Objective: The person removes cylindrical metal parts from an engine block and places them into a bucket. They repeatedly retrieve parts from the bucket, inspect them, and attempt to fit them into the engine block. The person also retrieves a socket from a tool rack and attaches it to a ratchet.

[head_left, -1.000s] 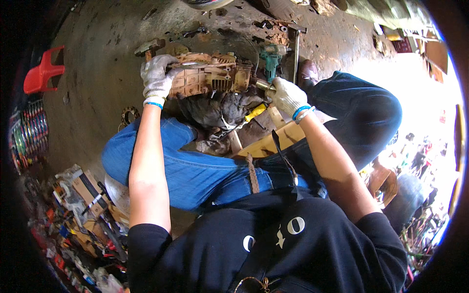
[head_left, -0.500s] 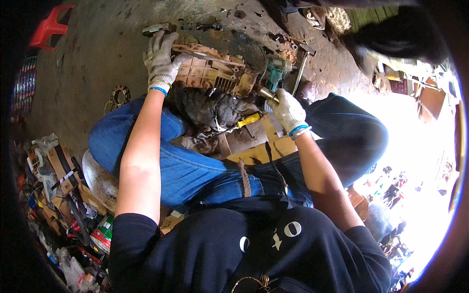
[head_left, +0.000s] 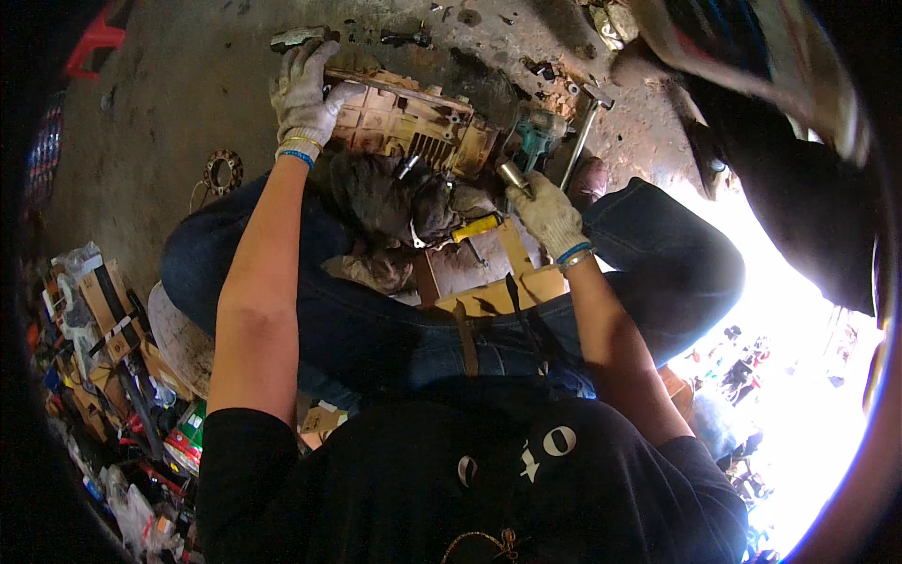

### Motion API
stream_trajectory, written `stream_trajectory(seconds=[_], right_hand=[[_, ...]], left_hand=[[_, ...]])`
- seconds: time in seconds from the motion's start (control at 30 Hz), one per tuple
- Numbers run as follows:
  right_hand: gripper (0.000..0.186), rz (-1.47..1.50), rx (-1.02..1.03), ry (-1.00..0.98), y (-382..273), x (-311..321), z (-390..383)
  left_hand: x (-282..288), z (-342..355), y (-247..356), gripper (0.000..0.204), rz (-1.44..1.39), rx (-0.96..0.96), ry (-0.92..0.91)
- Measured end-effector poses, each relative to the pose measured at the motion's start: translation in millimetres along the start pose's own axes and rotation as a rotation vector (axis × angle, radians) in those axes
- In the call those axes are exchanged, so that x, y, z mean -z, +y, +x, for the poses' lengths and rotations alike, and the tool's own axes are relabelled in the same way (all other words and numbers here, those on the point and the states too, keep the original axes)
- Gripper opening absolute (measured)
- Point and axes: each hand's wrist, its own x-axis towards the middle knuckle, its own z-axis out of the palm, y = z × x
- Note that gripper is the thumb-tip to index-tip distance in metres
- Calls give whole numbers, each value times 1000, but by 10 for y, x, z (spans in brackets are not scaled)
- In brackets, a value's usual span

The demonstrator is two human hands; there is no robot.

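A tan, ribbed cast-metal casing point(head_left: 404, 122) lies in front of my crossed legs. My gloved left hand point(head_left: 306, 101) rests at its left end, fingers stretched out and thumb spread over the top edge. My gloved right hand point(head_left: 548, 214) is closed round a shiny metal socket point(head_left: 513, 176), just off the casing's near right corner. A smaller socket point(head_left: 409, 166) sits on a dark rag point(head_left: 376, 202) at the casing's near side. Nearer to me is a screwdriver with a yellow handle point(head_left: 476, 227). Past my right hand stands a green power tool point(head_left: 536, 139).
A hammer point(head_left: 584, 132) lies right of the power tool. A toothed ring point(head_left: 223, 171) is on the floor at left. Wooden pieces point(head_left: 507, 291) lie between my legs. Boxes and bags point(head_left: 117, 320) crowd the left. Another person's blurred dark clothing point(head_left: 780, 179) fills the upper right.
My right hand has drawn the socket slightly away from the casing's right end. My left hand shifted a little up and left. The other person has moved further into view at right.
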Motion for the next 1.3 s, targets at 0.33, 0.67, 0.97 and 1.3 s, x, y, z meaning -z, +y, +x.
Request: stream_trajectory(seconds=[0.33, 0.67, 0.97, 1.3], right_hand=[[55, -141, -26, -31, -112, 313, 137], [59, 99, 92, 8, 40, 193, 247], [65, -126, 111, 8, -55, 152, 394], [58, 331, 98, -252, 162, 3, 534]], left_hand=[[-32, 81, -49, 79, 32, -72, 78], [6, 66, 2, 79, 54, -79, 100], [-3, 5, -7, 81, -11, -123, 102], [-17, 48, -90, 81, -19, -233, 126]])
